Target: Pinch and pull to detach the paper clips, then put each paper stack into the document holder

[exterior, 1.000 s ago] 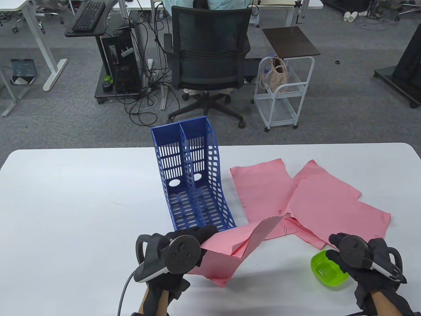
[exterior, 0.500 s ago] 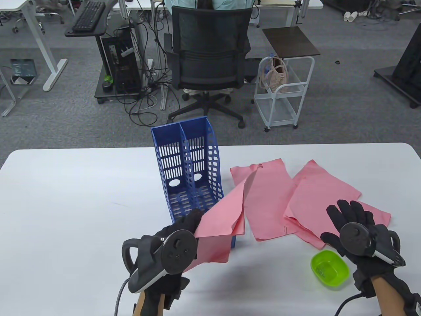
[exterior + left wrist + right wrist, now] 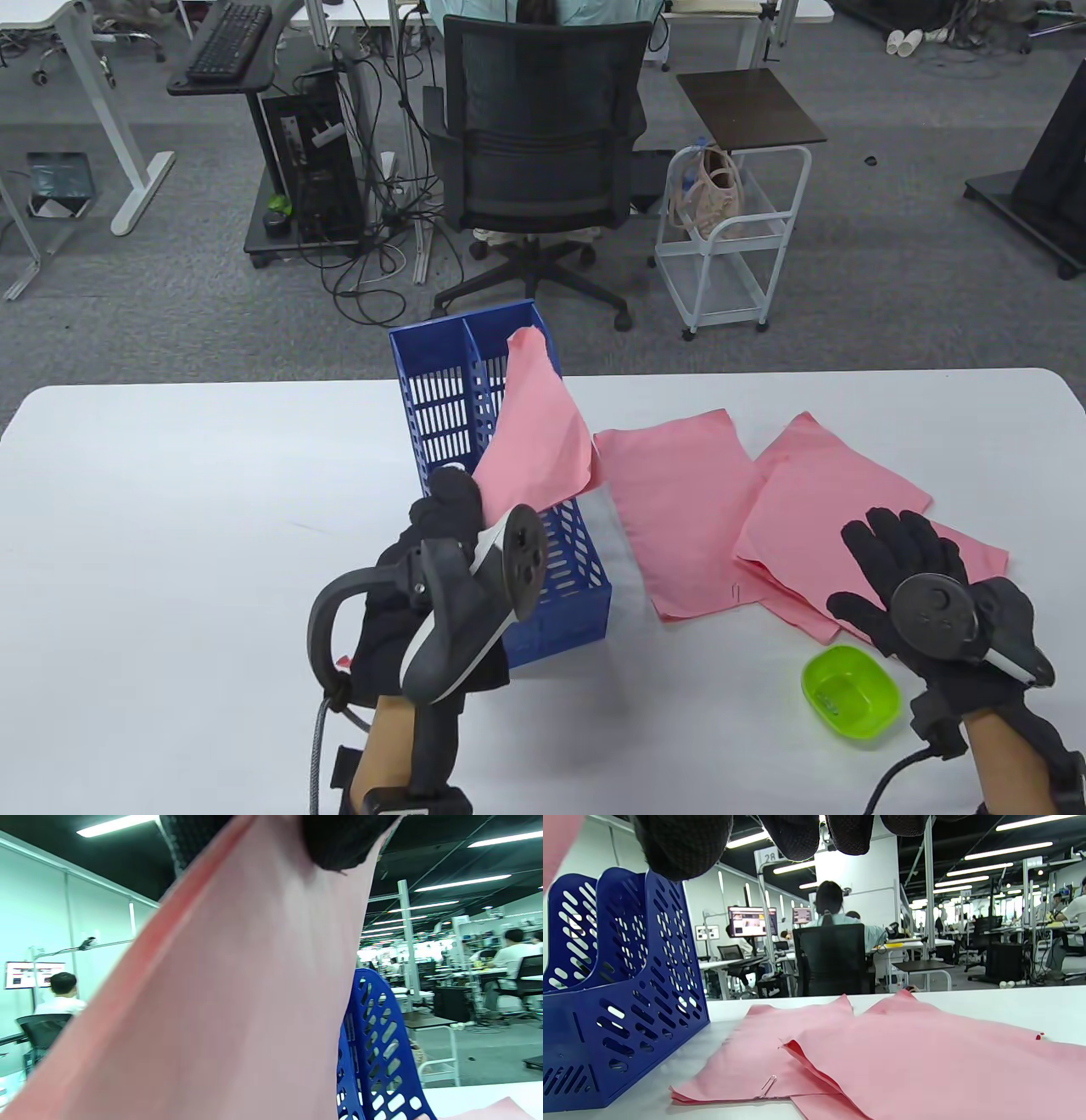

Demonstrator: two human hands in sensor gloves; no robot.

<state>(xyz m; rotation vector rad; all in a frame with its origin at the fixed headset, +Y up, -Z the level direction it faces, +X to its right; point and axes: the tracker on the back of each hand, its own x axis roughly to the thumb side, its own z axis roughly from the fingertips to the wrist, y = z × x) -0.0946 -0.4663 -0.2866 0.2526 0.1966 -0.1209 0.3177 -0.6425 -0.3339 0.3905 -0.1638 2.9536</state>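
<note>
Left hand (image 3: 441, 543) pinches pink paper stack (image 3: 534, 433), feeding it into right compartment of blue document holder (image 3: 441, 407) (not yet seated). Right hand (image 3: 912, 577) flat, fingers spread, holding nothing, over remaining stacks (image 3: 764, 518) on worktop (image 3: 170, 509); clip (image 3: 768, 1084) still attached to one. Green dish (image 3: 848, 692) near. Likely early in the task.

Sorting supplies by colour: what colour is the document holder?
Blue, with slotted walls; the holder shows best in the table view.

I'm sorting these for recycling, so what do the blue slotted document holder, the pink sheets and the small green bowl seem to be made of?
Blue slotted document holder: likely moulded plastic, rigid walls with even slots, slight sheen.
Pink sheets: matte paper, thin and flat; the one the left hand holds bends and curls.
Small green bowl: probably glossy plastic, bright and slightly translucent.
</note>
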